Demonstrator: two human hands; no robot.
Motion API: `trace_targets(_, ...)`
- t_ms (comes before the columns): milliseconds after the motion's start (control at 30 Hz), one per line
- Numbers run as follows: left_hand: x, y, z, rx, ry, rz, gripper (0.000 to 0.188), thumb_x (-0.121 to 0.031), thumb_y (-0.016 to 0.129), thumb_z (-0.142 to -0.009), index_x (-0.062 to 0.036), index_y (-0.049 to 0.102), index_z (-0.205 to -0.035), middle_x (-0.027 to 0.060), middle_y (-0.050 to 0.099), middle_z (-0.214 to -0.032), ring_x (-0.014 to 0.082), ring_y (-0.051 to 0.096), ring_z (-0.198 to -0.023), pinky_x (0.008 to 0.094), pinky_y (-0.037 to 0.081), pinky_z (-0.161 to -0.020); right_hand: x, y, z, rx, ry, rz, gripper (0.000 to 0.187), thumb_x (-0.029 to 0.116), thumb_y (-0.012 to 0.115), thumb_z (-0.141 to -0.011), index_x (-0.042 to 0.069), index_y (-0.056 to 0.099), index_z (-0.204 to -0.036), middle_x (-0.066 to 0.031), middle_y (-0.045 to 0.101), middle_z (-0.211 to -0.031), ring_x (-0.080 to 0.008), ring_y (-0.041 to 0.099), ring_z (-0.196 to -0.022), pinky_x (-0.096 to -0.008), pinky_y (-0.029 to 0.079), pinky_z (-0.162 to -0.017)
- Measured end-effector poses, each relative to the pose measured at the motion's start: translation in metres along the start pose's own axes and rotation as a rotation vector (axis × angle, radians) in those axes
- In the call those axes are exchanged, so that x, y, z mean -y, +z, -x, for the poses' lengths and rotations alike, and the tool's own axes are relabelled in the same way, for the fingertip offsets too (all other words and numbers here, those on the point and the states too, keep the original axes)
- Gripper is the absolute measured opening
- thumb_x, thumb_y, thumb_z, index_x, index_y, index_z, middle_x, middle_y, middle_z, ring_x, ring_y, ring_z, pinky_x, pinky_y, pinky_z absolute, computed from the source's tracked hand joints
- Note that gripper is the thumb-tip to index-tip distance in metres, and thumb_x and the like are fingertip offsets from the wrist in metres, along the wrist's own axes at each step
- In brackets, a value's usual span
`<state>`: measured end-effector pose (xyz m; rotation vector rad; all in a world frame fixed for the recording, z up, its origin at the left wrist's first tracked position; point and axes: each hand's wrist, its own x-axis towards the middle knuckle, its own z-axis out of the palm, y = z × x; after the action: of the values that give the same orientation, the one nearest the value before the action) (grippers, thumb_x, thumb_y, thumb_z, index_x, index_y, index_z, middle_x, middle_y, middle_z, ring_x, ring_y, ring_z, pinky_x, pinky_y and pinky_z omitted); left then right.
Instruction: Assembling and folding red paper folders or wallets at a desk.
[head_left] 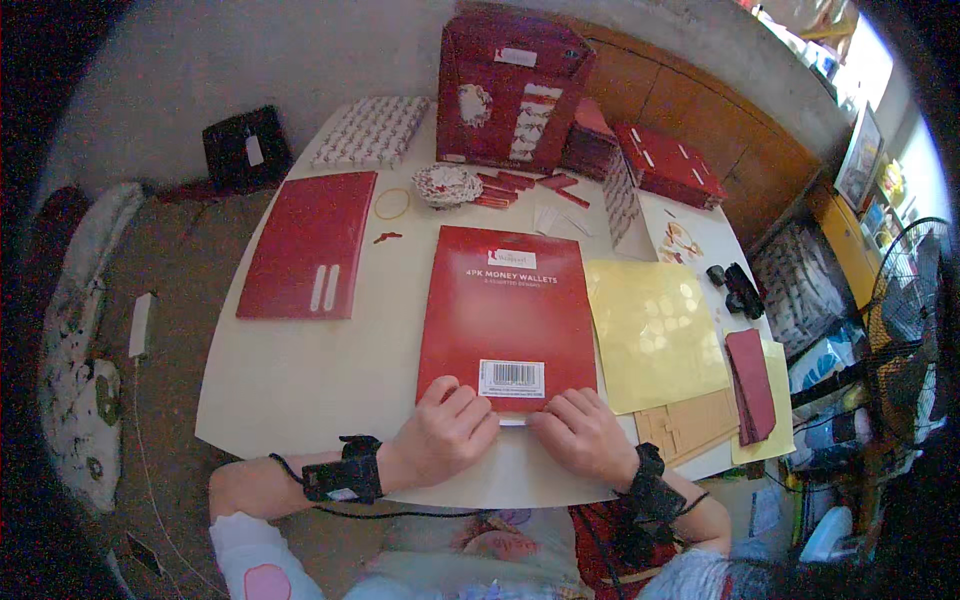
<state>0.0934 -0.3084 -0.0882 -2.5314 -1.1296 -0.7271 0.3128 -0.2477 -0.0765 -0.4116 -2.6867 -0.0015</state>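
Observation:
A flat red card packet (505, 320) with a white barcode label lies in front of me on the white table. My left hand (445, 430) is closed at its near left corner, fingers curled over the edge. At the near right corner my right hand (582, 432) is likewise closed, its knuckles up. A thin white edge shows under the packet between the hands. The thumbs and fingertips are mostly hidden. Black straps with cables sit on both wrists.
Left lies a larger red panel (310, 245); right, yellow sheets (660, 335), a brown cardboard piece (690, 425) and dark red strips (750, 385). Behind stand a tall red box (510, 90), a bowl of patterned pieces (445, 186) and a red stack (670, 165). A fan (910, 330) stands far right.

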Motion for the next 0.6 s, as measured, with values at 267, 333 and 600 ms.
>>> trace_targets(267, -0.003, 0.001, -0.003, 0.058, -0.074, -0.060, 0.007, -0.013, 0.057, -0.069, -0.0074, 0.053, -0.070, 0.0059, 0.049, -0.071, 0.0207, 0.052, -0.074, 0.0393, 0.039, -0.082, 0.011, 0.009, -0.002, -0.084, 0.291, -0.142, 0.017, 0.003, 0.063, -0.074, 0.005, 0.052, -0.087, -0.0080, 0.050, -0.075, -0.0262, 0.050, -0.071, -0.0375, 0.039, -0.065)
trace_targets(333, -0.003, 0.001, -0.004, 0.063, -0.079, -0.066, 0.006, -0.012, 0.056, -0.069, -0.0074, 0.053, -0.070, 0.0064, 0.049, -0.071, 0.0210, 0.052, -0.075, 0.0394, 0.039, -0.083, 0.014, 0.006, -0.003, -0.078, 0.310, -0.141, 0.017, 0.003, 0.063, -0.074, 0.005, 0.051, -0.087, -0.0086, 0.051, -0.076, -0.0263, 0.050, -0.072, -0.0379, 0.038, -0.065)
trace_targets(600, -0.001, 0.003, 0.001, 0.050, -0.051, -0.045, 0.007, -0.012, 0.056, -0.068, -0.0062, 0.053, -0.070, 0.0065, 0.049, -0.071, 0.0217, 0.052, -0.076, 0.0388, 0.040, -0.082, -0.001, -0.009, 0.012, -0.038, 0.241, -0.143, 0.024, 0.010, 0.069, -0.071, 0.005, 0.053, -0.089, -0.0097, 0.055, -0.085, -0.0275, 0.052, -0.079, -0.0386, 0.042, -0.070)
